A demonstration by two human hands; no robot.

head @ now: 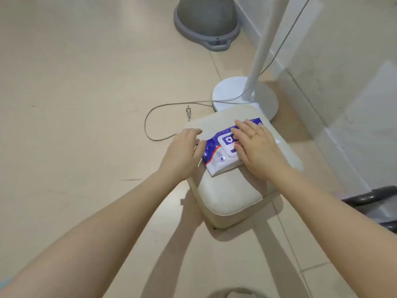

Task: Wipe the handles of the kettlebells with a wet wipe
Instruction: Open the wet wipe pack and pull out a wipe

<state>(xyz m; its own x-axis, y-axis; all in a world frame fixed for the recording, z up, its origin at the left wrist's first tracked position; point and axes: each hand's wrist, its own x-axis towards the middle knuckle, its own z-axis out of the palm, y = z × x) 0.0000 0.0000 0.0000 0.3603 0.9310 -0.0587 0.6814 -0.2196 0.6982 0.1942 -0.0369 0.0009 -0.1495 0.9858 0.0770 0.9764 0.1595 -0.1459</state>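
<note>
A blue and white wet wipe pack [221, 150] lies on a cream padded stool [232, 196]. My right hand [255, 147] rests flat on top of the pack, fingers spread over its lid, a ring on one finger. My left hand [182, 152] sits at the pack's left end, fingers loosely curled and touching its edge. A dark grey handle, which may belong to a kettlebell [373, 196], shows at the right edge, mostly hidden by my right forearm.
A white fan stand [242, 93] with its pole stands just behind the stool. Its cord and plug [188, 111] loop over the floor to the left. A grey half-dome ball [206, 20] sits at the far top. A pale wall runs along the right.
</note>
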